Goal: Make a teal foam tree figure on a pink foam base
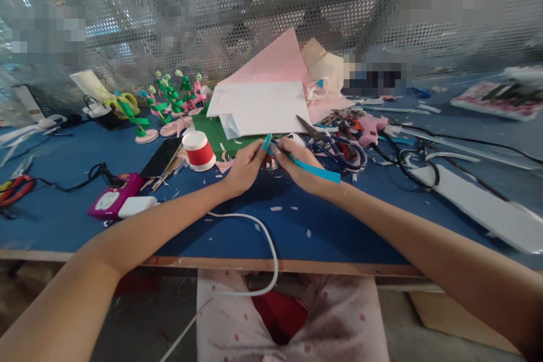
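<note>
Fingers of the left hand and right hand are clamped together on a blue paper strip above the counter; its tail crosses the right wrist. In this head view, a red-and-white cup stands near the left hand, scissors beyond the right.

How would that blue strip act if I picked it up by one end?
The blue strip probably feels light, because it looks thin and narrow. It may be slightly stiff, since its loose end runs fairly straight past the right hand.
</note>
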Available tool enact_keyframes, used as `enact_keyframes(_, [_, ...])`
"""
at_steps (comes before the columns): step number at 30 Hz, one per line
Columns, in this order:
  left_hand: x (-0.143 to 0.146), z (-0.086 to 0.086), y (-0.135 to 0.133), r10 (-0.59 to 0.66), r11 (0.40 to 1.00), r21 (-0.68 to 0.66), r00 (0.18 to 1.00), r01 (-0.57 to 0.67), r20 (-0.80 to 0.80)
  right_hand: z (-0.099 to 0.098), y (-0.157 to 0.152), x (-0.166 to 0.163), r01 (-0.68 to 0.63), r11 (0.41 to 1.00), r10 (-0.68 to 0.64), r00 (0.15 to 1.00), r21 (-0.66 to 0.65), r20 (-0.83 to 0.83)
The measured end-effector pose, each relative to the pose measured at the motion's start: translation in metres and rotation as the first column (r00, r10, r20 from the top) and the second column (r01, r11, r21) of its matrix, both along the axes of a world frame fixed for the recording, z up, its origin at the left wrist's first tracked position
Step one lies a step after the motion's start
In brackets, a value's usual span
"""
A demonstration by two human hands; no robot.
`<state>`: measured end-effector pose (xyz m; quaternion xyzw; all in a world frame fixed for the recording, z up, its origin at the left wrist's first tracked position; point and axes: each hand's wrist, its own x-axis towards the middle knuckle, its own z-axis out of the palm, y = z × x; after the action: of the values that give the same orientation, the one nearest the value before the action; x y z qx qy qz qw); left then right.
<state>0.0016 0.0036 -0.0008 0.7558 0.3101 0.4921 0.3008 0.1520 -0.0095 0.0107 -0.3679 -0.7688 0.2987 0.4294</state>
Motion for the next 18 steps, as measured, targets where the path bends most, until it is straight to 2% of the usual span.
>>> enact_keyframes(2, [0.000, 0.000, 0.000, -0.021, 1.000, 0.006, 1.000, 0.021, -0.014, 0.001, -0.001, 0.000, -0.043, 0.999, 0.041, 0.997, -0.027, -0.058])
enact_keyframes(5, [-0.002, 0.001, -0.002, 0.022, 0.995, 0.100, 0.998, -0.016, -0.064, 0.004, 0.000, 0.001, -0.182, 0.969, 0.154, 0.973, -0.164, -0.173])
enact_keyframes(8, [-0.006, 0.002, -0.003, 0.127, 0.950, 0.303, 0.981, -0.077, -0.149, 0.006, 0.001, 0.005, -0.362, 0.881, 0.283, 0.919, -0.306, -0.274])
enact_keyframes(11, [-0.011, 0.002, -0.003, 0.147, 0.882, 0.471, 0.950, 0.000, -0.274, 0.008, 0.002, 0.008, -0.466, 0.777, 0.359, 0.880, -0.424, -0.310])
enact_keyframes(13, [-0.012, 0.002, -0.003, 0.160, 0.851, 0.523, 0.931, 0.039, -0.329, 0.009, 0.002, 0.009, -0.486, 0.737, 0.371, 0.872, -0.470, -0.319])
enact_keyframes(15, [-0.013, 0.003, -0.003, 0.202, 0.838, 0.546, 0.926, 0.006, -0.320, 0.011, 0.000, 0.008, -0.475, 0.739, 0.351, 0.877, -0.478, -0.327])
enact_keyframes(18, [-0.013, 0.003, -0.003, 0.264, 0.835, 0.541, 0.935, -0.098, -0.236, 0.014, -0.003, 0.005, -0.446, 0.779, 0.313, 0.886, -0.441, -0.343])
